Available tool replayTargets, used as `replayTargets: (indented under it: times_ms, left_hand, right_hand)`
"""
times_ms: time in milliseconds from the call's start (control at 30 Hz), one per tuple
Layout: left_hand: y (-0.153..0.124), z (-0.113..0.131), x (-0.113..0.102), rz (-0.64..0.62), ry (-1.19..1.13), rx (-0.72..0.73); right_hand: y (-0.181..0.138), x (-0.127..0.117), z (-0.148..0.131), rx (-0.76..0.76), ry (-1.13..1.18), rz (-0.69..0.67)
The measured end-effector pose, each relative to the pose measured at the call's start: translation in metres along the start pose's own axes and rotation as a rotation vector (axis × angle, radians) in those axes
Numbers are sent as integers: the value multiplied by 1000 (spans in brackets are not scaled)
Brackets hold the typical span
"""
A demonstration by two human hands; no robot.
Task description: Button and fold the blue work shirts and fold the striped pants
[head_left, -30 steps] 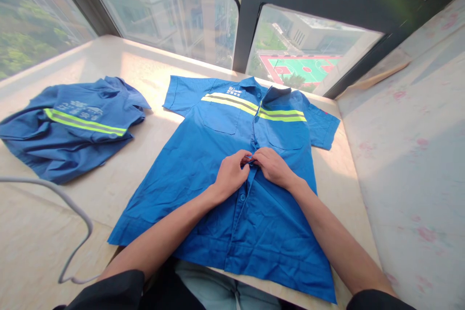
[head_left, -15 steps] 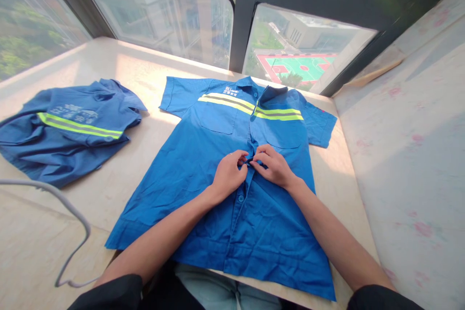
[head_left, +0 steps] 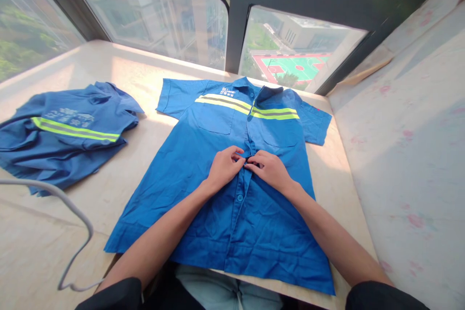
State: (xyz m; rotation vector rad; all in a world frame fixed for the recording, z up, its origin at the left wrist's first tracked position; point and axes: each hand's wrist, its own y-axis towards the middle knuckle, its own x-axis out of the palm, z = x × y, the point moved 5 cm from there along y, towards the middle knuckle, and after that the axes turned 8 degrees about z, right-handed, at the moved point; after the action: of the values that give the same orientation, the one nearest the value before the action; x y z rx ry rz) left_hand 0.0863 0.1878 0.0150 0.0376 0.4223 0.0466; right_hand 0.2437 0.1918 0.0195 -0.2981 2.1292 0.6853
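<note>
A blue short-sleeved work shirt (head_left: 203,184) with a yellow-and-grey reflective stripe lies spread out, its collar toward the window. Midway down the front, my left hand (head_left: 225,167) pinches the front placket. My right hand (head_left: 271,169) grips the other edge of the opening, fingertips almost touching those of the left. Whatever button sits between the fingers is hidden. Below the hands a button (head_left: 240,198) shows on the placket, and the two front edges lie slightly apart there.
A second blue shirt (head_left: 72,150) lies crumpled at the left on the pale sill surface (head_left: 145,150). A grey cable (head_left: 78,208) curves up at the lower left. Windows (head_left: 152,19) border the back, and a flowered wall (head_left: 403,155) stands at the right.
The view has shifted slightly. Both hands stay at the same spot on the placket, with the right fingers now lower and closer to the left fingertips.
</note>
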Motion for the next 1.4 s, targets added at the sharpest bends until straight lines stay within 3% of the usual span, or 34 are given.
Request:
replayTargets:
  times_ms: [200,700,1000,1233,1400]
  left_hand:
    - [5,-4,0,-50,-76,-66]
    - [8,-13,3,-16,-108,-111]
    - [9,-12,2,-70,-112,-129]
    - [8,0,-8,-59,183,124]
    - [6,2,-6,-83,324,195]
  right_hand:
    - [-2,0,-10,145,-33,-45]
    - [-4,10,-16,269,-66,101]
    - [-5,9,-19,119,-81,149]
    - [-9,5,-21,6,-110,208]
    - [-8,5,-16,22,-66,175]
